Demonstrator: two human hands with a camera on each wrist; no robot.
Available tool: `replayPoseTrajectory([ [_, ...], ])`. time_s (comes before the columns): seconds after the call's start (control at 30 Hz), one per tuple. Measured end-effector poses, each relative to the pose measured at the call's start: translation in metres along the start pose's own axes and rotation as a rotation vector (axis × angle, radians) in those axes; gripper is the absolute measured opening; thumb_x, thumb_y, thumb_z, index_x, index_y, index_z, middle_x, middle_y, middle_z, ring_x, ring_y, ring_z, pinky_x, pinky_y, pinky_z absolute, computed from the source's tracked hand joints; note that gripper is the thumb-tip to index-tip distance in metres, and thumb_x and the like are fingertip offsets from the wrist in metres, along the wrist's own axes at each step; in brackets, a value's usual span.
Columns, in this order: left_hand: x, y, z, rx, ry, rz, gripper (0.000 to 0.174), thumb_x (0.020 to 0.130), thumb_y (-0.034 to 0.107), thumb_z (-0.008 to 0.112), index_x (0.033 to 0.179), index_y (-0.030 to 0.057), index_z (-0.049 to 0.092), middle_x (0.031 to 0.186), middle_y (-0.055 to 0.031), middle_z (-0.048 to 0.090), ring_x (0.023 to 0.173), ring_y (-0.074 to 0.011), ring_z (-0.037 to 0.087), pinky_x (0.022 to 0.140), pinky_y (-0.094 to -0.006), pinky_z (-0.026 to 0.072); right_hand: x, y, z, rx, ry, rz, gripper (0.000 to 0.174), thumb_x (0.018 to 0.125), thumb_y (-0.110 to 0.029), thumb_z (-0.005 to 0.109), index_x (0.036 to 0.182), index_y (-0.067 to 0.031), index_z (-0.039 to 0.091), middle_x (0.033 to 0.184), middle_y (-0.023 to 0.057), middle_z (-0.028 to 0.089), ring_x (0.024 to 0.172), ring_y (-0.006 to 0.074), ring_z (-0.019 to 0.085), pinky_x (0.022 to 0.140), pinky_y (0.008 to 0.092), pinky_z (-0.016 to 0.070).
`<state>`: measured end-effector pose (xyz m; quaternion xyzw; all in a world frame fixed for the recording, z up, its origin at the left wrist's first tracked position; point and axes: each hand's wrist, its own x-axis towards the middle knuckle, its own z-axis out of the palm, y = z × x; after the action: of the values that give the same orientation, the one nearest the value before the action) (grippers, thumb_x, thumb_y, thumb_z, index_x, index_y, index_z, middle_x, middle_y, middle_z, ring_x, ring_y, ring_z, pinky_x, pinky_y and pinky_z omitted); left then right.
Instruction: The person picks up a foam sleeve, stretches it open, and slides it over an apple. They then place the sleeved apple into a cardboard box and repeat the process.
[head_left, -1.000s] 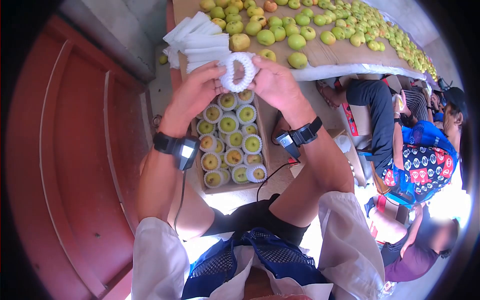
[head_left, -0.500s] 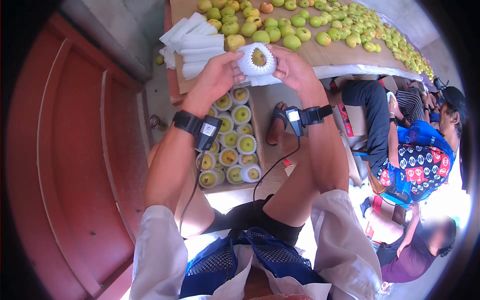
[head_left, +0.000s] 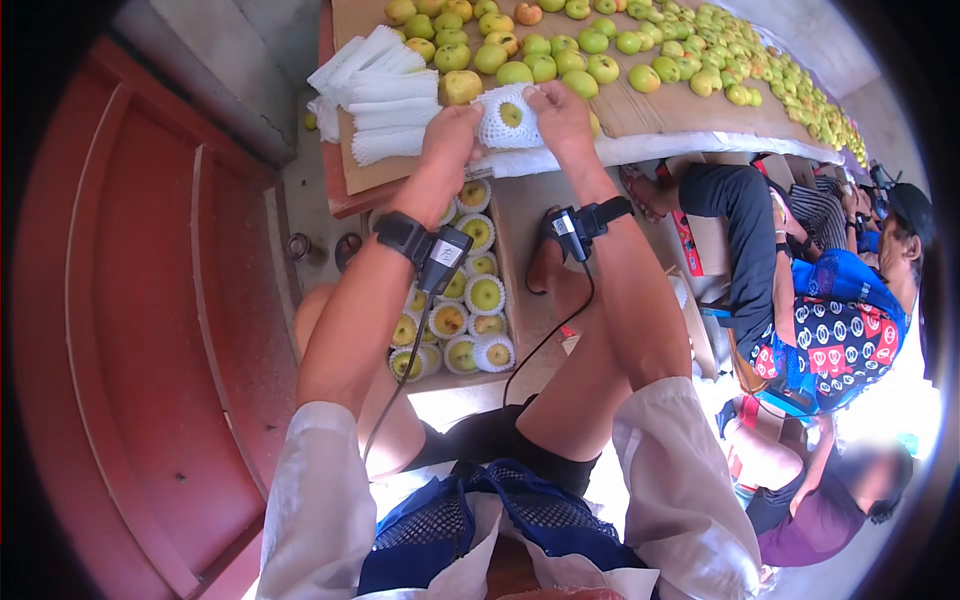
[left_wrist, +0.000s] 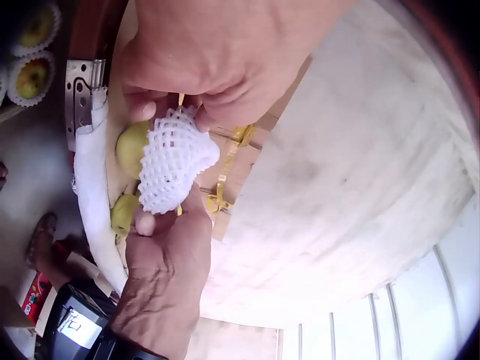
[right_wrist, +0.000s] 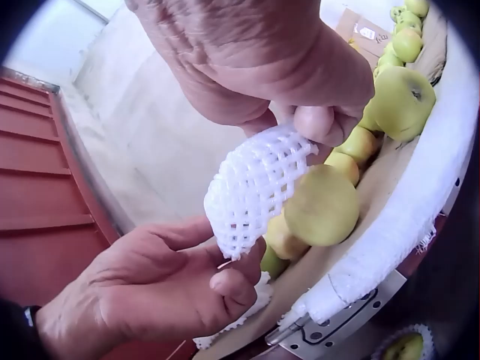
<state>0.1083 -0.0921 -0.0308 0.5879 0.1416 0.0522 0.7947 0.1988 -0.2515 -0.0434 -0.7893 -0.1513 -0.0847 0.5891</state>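
Observation:
A white foam net (head_left: 493, 128) surrounds a green apple (head_left: 511, 115) above the table's near edge. On its left side my left hand (head_left: 450, 145) pinches the net; on the other side my right hand (head_left: 566, 118) pinches it between thumb and fingers. From the right wrist view, the apple (right_wrist: 322, 206) bulges out of the net's open side (right_wrist: 247, 187), with my right hand (right_wrist: 277, 60) above and my left hand (right_wrist: 150, 289) below. The left wrist view shows both hands at opposite sides of the mesh (left_wrist: 172, 161).
Folded white nets (head_left: 390, 120) lie on the cardboard-covered table beside many loose apples (head_left: 645, 78). Below the table edge stands a box of netted apples (head_left: 460, 353). A red door (head_left: 150, 300) is at the left, and seated people (head_left: 840, 300) are at the right.
An empty net ring held in both hands a second ago now surrounds an apple. Both hands have moved slightly, and the apple's end has turned within the mesh.

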Motion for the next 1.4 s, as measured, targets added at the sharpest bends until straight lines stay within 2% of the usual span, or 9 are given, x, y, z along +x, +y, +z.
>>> replayPoseTrajectory([
  [0.1, 0.003, -0.007, 0.004, 0.080, 0.067, 0.005, 0.017, 0.101, 0.025, 0.061, 0.098, 0.0085, 0.060, 0.083, 0.0005, 0.060, 0.065, -0.0090, 0.049, 0.052, -0.0251, 0.0384, -0.006, 0.002, 0.002, -0.200, 0.036, -0.015, 0.029, 0.097, -0.027, 0.064, 0.104, 0.0003, 0.064, 0.089, 0.0209, 0.069, 0.083, 0.0315, 0.068, 0.079, 0.0423, 0.0508],
  [0.2, 0.003, -0.011, 0.008, 0.131, 0.110, 0.001, 0.018, 0.102, 0.026, 0.059, 0.100, 0.0082, 0.061, 0.083, 0.0005, 0.060, 0.065, -0.0084, 0.050, 0.051, -0.0242, 0.0391, -0.004, 0.011, 0.007, -0.131, 0.010, 0.022, 0.028, 0.098, -0.028, 0.061, 0.106, -0.0012, 0.062, 0.088, 0.0223, 0.068, 0.083, 0.0336, 0.067, 0.079, 0.0424, 0.0504],
  [0.37, 0.001, -0.015, 0.014, 0.226, 0.160, 0.043, 0.020, 0.103, 0.026, 0.058, 0.106, 0.0067, 0.062, 0.085, -0.0004, 0.061, 0.068, -0.0084, 0.052, 0.052, -0.0239, 0.0418, -0.007, 0.017, 0.011, 0.038, 0.037, 0.054, 0.029, 0.099, -0.027, 0.061, 0.105, 0.0009, 0.062, 0.091, 0.0194, 0.068, 0.085, 0.0275, 0.063, 0.080, 0.0390, 0.0489],
  [0.7, -0.006, -0.020, 0.011, 0.076, 0.122, 0.044, 0.016, 0.104, 0.021, 0.056, 0.106, 0.0055, 0.060, 0.087, -0.0017, 0.061, 0.068, -0.0099, 0.052, 0.053, -0.0253, 0.0442, -0.025, -0.001, 0.004, 0.192, 0.050, 0.060, 0.024, 0.099, -0.024, 0.062, 0.101, 0.0005, 0.062, 0.086, 0.0096, 0.063, 0.081, 0.0163, 0.055, 0.076, 0.0342, 0.0473],
  [0.8, -0.014, -0.017, 0.010, 0.121, 0.087, 0.008, 0.016, 0.104, 0.021, 0.055, 0.104, 0.0054, 0.059, 0.088, -0.0022, 0.061, 0.069, -0.0104, 0.052, 0.054, -0.0255, 0.0445, -0.031, 0.001, 0.003, 0.155, 0.045, 0.097, 0.021, 0.102, -0.024, 0.062, 0.099, -0.0034, 0.063, 0.087, -0.0007, 0.061, 0.081, 0.0086, 0.051, 0.073, 0.0272, 0.0445],
  [0.9, -0.022, -0.014, 0.012, 0.087, 0.076, 0.029, 0.016, 0.105, 0.021, 0.055, 0.104, 0.0051, 0.057, 0.088, -0.0025, 0.060, 0.070, -0.0108, 0.052, 0.054, -0.0261, 0.0447, -0.034, 0.000, 0.001, 0.227, 0.048, 0.063, 0.020, 0.101, -0.023, 0.063, 0.098, -0.0037, 0.064, 0.087, -0.0013, 0.060, 0.080, 0.0079, 0.051, 0.072, 0.0265, 0.0444],
  [1.03, -0.037, -0.011, 0.015, 0.009, 0.070, 0.065, 0.017, 0.105, 0.022, 0.055, 0.106, 0.0044, 0.056, 0.089, -0.0033, 0.059, 0.070, -0.0116, 0.052, 0.055, -0.0268, 0.0451, -0.044, -0.019, -0.008, 0.306, 0.059, 0.018, 0.023, 0.099, -0.023, 0.064, 0.097, -0.0001, 0.062, 0.084, 0.0031, 0.061, 0.079, 0.0121, 0.052, 0.071, 0.0301, 0.0455],
  [1.27, -0.040, -0.016, 0.011, 0.002, 0.020, -0.018, 0.017, 0.107, 0.021, 0.051, 0.109, 0.0046, 0.053, 0.094, -0.0057, 0.061, 0.074, -0.0142, 0.057, 0.059, -0.0287, 0.0476, -0.043, -0.008, -0.007, 0.279, 0.037, 0.060, 0.021, 0.098, -0.022, 0.065, 0.096, -0.0006, 0.064, 0.082, 0.0022, 0.060, 0.077, 0.0107, 0.052, 0.069, 0.0291, 0.0452],
  [1.4, -0.049, -0.015, 0.009, -0.131, 0.011, 0.019, 0.021, 0.104, 0.018, 0.053, 0.114, -0.0009, 0.055, 0.097, -0.0095, 0.060, 0.072, -0.0169, 0.060, 0.058, -0.0306, 0.0553, -0.052, -0.028, -0.011, 0.351, 0.035, 0.038, 0.020, 0.098, -0.020, 0.065, 0.097, 0.0000, 0.065, 0.082, 0.0012, 0.061, 0.076, 0.0101, 0.052, 0.068, 0.0280, 0.0448],
])
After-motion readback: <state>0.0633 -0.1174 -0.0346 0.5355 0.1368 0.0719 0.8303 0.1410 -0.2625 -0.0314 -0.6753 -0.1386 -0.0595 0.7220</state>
